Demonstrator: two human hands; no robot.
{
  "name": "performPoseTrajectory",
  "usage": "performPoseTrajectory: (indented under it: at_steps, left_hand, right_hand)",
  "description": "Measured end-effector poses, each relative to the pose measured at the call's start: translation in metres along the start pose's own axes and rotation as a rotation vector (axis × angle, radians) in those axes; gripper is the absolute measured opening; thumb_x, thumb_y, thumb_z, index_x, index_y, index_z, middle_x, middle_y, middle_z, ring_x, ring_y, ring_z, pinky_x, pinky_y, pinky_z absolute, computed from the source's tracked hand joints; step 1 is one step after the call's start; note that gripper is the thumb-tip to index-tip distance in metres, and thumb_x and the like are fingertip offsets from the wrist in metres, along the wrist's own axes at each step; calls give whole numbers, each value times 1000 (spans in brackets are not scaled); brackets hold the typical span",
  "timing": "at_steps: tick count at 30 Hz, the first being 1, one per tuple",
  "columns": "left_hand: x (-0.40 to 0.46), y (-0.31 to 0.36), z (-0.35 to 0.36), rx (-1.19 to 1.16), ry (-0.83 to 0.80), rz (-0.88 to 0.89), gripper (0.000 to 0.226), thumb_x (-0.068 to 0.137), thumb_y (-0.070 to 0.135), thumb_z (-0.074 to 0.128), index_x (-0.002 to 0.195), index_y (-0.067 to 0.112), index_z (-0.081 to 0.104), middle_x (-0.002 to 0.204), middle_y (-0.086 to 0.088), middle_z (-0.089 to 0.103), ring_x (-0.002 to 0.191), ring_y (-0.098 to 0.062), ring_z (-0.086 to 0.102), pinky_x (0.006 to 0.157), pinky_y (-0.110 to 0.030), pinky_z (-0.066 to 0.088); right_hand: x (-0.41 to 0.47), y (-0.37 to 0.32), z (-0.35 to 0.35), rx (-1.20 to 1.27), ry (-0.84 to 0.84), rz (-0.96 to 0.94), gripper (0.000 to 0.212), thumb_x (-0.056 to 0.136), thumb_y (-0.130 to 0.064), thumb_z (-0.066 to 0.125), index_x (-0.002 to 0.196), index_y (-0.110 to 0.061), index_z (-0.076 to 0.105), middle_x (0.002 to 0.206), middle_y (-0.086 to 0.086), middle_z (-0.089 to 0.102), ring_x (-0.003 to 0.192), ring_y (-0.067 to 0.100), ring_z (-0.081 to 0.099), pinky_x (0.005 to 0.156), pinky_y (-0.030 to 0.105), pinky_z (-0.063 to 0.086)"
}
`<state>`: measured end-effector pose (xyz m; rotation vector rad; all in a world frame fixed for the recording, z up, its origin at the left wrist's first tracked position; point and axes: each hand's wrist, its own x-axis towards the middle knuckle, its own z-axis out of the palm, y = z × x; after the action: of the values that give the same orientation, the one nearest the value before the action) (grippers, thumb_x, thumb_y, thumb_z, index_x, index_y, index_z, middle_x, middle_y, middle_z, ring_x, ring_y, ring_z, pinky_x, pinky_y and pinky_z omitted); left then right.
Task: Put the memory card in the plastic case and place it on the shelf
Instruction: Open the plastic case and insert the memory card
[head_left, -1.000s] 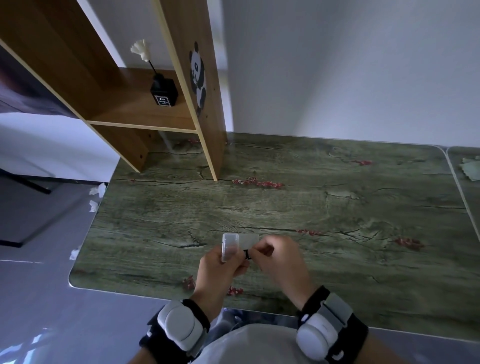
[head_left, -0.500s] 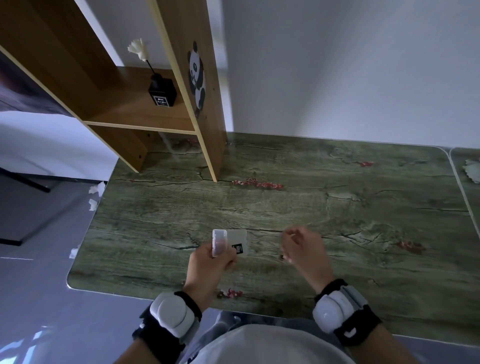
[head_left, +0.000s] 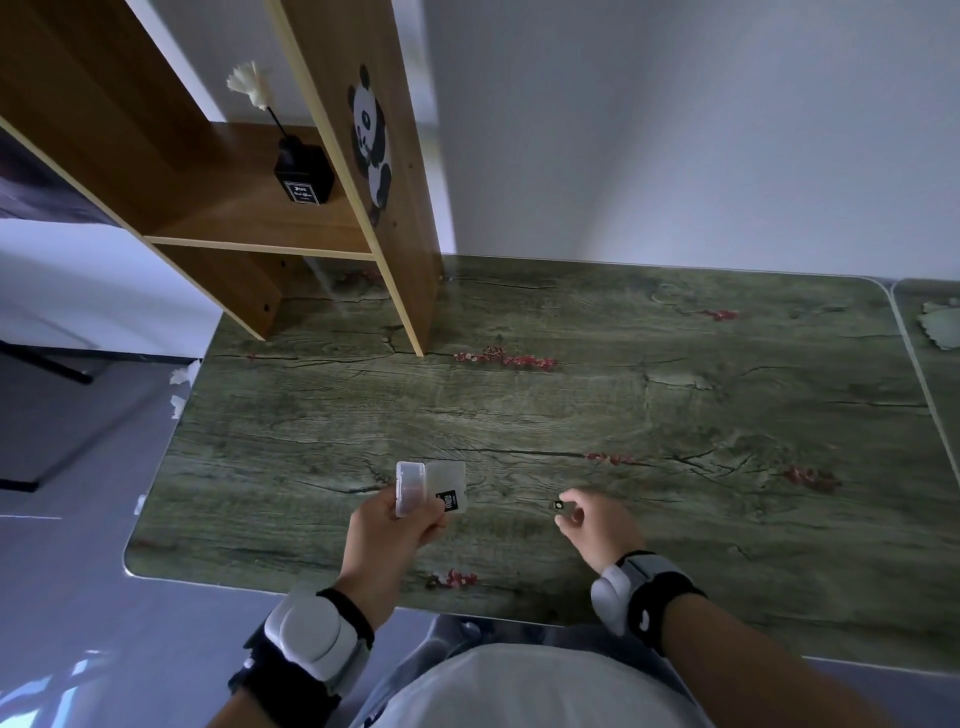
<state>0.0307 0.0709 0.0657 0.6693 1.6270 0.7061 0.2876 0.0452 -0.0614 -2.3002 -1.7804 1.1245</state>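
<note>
Left hand (head_left: 392, 530) grips open clear plastic hinged case (head_left: 430, 487), black adapter inside. Right hand (head_left: 592, 522), 3 o'clock of case, pinches tiny black memory card (head_left: 558, 505) above counter (head_left: 675, 415). Card likely light, stiff, slippery; hold edges.

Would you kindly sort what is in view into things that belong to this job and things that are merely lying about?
Belonging to the job:
- open plastic case, in the left hand, a dark card in its right half
- small dark card, in the right hand
- shelf

Lying about:
- black bottle with a white flower
- panda sticker
</note>
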Motion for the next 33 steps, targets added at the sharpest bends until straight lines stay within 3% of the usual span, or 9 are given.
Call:
performPoseTrajectory:
  at_steps: [5, 9, 14, 17, 19, 23, 26, 30, 33]
  left_hand:
    - [-3, -1, 0, 2, 0, -8, 5, 83, 1, 72, 88, 0, 73, 75, -13, 74, 69, -21, 68, 67, -27, 58]
    - [-4, -2, 1, 7, 9, -20, 1, 85, 1, 71, 85, 1, 72, 74, -14, 73, 55, -12, 65, 48, -15, 49]
    - [-7, -3, 2, 9, -14, -10, 2, 86, -1, 68, 87, -2, 70, 70, -12, 69, 47, -6, 59, 43, -12, 43]
    - [-9, -3, 1, -5, -20, 1, 2, 85, -2, 69, 85, 0, 71, 72, -13, 71, 55, -13, 62, 46, -13, 47]
    - [-8, -6, 1, -14, -24, -7, 3, 84, -2, 70, 86, -1, 72, 72, -12, 72, 62, -17, 64, 56, -21, 55]
    - [-10, -8, 2, 4, -46, -16, 10, 83, 0, 71, 92, -5, 71, 71, -12, 73, 68, -21, 64, 75, -36, 59]
    - [-12, -9, 6, 12, -66, -16, 11, 84, 1, 70, 94, -5, 72, 72, -12, 73, 69, -21, 66, 79, -38, 60]
    - [-15, -8, 10, 28, -73, -1, 9, 84, 1, 70, 91, -5, 72, 72, -13, 74, 69, -20, 66, 77, -37, 60]
    - [-17, -6, 11, 37, -83, 18, 8, 84, 1, 70, 90, -2, 73, 72, -13, 74, 68, -21, 66, 77, -37, 60]
  right_hand:
    - [13, -6, -2, -64, 17, 9, 22, 96, -31, 57, 115, -24, 66, 105, -3, 74, 93, 22, 69, 69, 30, 49]
    - [18, -7, -3, -96, -12, 2, 13, 96, -29, 57, 101, -20, 65, 97, -1, 73, 86, 22, 65, 64, 29, 40]
    - [21, -10, -4, -47, -75, -11, 12, 93, -22, 57, 83, -22, 50, 81, -3, 60, 75, 20, 57, 63, 33, 45]
    - [11, -16, -9, 204, -42, -93, 13, 88, -13, 64, 78, -17, 56, 68, -4, 65, 64, 17, 63, 65, 37, 54]
    - [-1, -25, -15, 429, -30, -113, 10, 86, -7, 69, 78, -8, 62, 64, 6, 71, 56, 17, 67, 59, 34, 57]
    - [-24, -47, -34, 735, -43, -76, 5, 81, -4, 78, 84, -5, 74, 71, 12, 76, 61, 15, 71, 61, 20, 56]
    - [-37, -59, -47, 975, -80, -25, 5, 83, 1, 74, 87, 1, 77, 74, 17, 75, 63, 19, 69, 63, 22, 57]
    - [-50, -70, -62, 1097, -117, -31, 13, 87, 6, 68, 98, 2, 74, 82, 27, 73, 70, 27, 70, 68, 31, 61]
    - [-60, -79, -77, 1114, -103, -28, 18, 84, 3, 73, 102, 0, 73, 82, 21, 77, 71, 27, 73, 65, 29, 62]
